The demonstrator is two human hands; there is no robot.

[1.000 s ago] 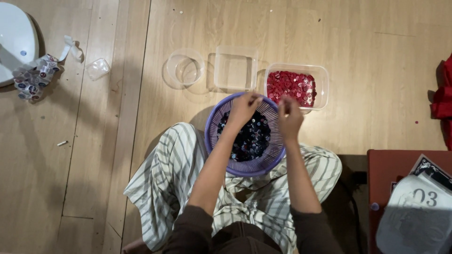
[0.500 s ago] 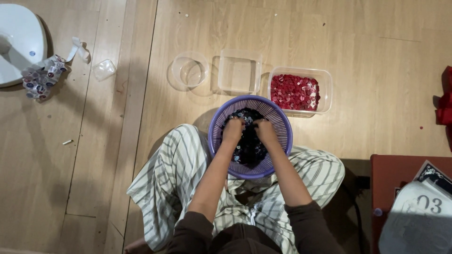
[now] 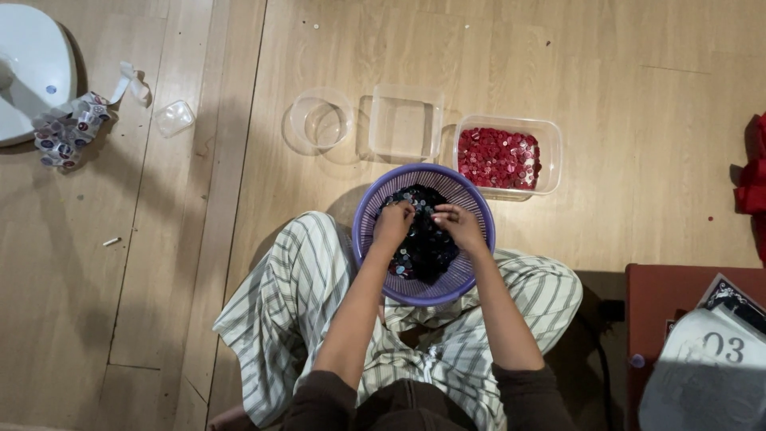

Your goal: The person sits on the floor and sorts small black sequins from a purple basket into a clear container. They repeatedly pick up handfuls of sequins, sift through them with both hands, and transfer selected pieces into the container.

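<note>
On a pale wooden floor (image 3: 638,120), seen from above, largest to smallest:

- Striped cream trousers (image 3: 295,319), legs crossed, framing the basin.
- White rounded object (image 3: 28,72), far left edge, partly cut off.
- Red-brown box (image 3: 662,319), lower right, topped by a pale numbered label (image 3: 710,359) with a dark-edged card beside it.
- Purple ribbed basin (image 3: 471,215), round, resting in the lap; filled with a heap of dark buttons (image 3: 423,247), mostly navy and black, a few lighter.
- Clear rectangular tub (image 3: 550,152), just beyond the basin, holding red buttons (image 3: 499,157).
- Clear rectangular tub, bare (image 3: 403,124), left of the red one.
- Clear round tub, bare (image 3: 319,121), further left.
- Left hand (image 3: 395,223), fingers curled down into the dark heap; grip not discernible.
- Right hand (image 3: 459,223), likewise buried fingertips-first; hold hidden.
- Crumpled printed wrapper (image 3: 68,128), white, red and blue, upper left.
- Small clear lid (image 3: 174,117) beside it.
</note>
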